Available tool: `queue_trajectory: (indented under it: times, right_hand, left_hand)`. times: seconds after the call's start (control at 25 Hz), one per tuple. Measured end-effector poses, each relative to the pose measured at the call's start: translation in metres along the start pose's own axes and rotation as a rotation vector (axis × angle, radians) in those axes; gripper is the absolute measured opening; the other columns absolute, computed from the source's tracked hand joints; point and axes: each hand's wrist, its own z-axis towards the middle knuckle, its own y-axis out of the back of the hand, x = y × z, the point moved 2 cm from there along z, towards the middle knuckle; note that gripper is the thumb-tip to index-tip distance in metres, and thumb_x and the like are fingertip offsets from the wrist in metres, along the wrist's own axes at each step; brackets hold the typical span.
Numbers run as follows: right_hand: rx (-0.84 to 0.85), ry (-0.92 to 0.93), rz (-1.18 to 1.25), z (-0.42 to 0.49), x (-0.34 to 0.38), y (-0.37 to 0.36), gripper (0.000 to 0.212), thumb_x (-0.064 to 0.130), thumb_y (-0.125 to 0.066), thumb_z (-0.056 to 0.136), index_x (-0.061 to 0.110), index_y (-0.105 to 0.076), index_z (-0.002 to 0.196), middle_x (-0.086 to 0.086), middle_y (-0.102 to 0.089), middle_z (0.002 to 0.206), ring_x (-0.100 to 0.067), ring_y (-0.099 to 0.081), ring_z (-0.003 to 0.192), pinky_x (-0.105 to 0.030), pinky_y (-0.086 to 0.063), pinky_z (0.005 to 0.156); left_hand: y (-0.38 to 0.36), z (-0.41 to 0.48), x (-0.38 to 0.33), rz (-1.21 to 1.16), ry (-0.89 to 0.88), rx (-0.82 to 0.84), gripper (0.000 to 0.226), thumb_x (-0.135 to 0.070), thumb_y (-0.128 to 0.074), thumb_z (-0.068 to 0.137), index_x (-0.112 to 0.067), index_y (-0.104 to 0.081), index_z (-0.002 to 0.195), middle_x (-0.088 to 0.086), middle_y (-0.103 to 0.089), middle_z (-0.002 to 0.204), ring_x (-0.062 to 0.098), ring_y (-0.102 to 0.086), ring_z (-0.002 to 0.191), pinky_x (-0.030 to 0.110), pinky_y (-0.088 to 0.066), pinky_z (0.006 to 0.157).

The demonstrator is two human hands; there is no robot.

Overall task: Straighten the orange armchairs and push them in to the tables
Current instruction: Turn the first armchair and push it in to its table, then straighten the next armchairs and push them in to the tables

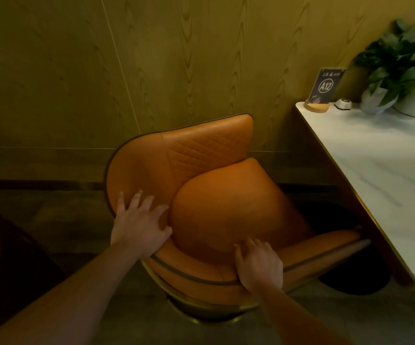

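Observation:
An orange leather armchair (216, 210) with a round seat cushion and a gold base stands below me, beside the white marble table (380, 170) on the right. The chair sits at an angle to the table, one arm reaching toward the table's edge. My left hand (139, 227) lies flat with fingers spread on the inner side of the curved backrest. My right hand (258, 265) grips the near rim of the chair, fingers curled over its edge beside the cushion.
A wood-panelled wall (101, 70) rises just behind the chair. On the table's far end stand an A12 sign (324, 88), a small white call button (343, 103) and a potted plant (405, 70). The table's dark round base (350, 277) sits on the floor at right.

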Motion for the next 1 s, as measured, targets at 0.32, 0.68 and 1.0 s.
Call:
queue_trajectory:
  times: [0.32, 0.68, 1.0]
  right_hand:
    - [0.223, 0.04, 0.016, 0.002, -0.001, 0.006, 0.051, 0.054, -0.028, 0.102, 0.024, -0.055, 0.132, 0.003, -0.054, 0.139, -0.018, -0.047, 0.129, -0.036, -0.041, 0.105]
    - [0.298, 0.203, 0.097, -0.036, 0.028, 0.103, 0.052, 0.054, -0.032, 0.101, 0.024, -0.046, 0.142, 0.003, -0.045, 0.149, -0.019, -0.039, 0.137, -0.036, -0.037, 0.111]
    - [0.248, 0.491, 0.145, -0.06, 0.161, 0.165, 0.045, 0.049, -0.035, 0.102, 0.024, -0.049, 0.137, 0.0, -0.055, 0.137, -0.022, -0.048, 0.127, -0.04, -0.042, 0.103]
  left_hand:
    - [0.009, -0.026, -0.019, -0.048, 0.103, 0.082, 0.061, -0.06, -0.021, 0.097, -0.034, -0.025, 0.152, 0.01, -0.018, 0.163, 0.034, 0.001, 0.152, 0.067, 0.003, 0.117]
    - [0.076, -0.168, 0.003, -0.327, 0.324, 0.012, 0.075, -0.066, -0.01, 0.087, -0.034, -0.02, 0.154, 0.006, -0.014, 0.165, 0.029, 0.001, 0.153, 0.06, -0.004, 0.121]
    - [0.13, -0.277, 0.066, -0.326, 0.579, -0.073, 0.064, -0.057, -0.031, 0.098, -0.035, -0.012, 0.155, 0.005, -0.007, 0.166, 0.03, 0.008, 0.152, 0.062, -0.002, 0.12]
